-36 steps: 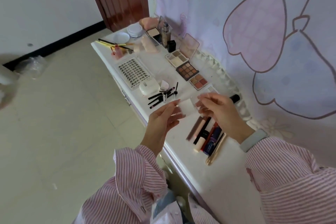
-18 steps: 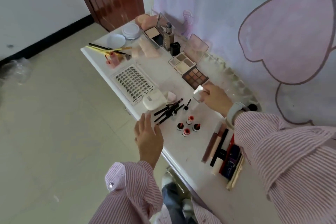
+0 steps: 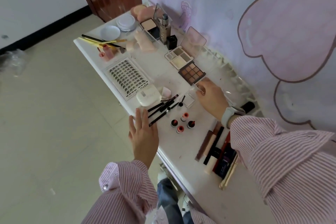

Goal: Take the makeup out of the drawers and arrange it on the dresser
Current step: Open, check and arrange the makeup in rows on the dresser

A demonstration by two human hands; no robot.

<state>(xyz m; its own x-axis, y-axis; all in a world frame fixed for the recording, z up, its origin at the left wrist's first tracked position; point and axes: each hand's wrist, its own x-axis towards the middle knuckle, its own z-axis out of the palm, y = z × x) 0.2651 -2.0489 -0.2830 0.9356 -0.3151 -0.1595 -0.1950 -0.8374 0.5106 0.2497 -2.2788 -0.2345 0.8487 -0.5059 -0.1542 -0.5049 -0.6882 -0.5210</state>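
Makeup already covers the tabletop, so arranging looks nearly done. Right hand pinches a clear case at one o'clock; left hand rests flat, fingers straight.

Soft, even daylight fills the room, leaving only faint shadows beneath the items on the white table. Wide-angle distortion bends the floor and wall at the edges. Fine detail looks soft and slightly smeared throughout.
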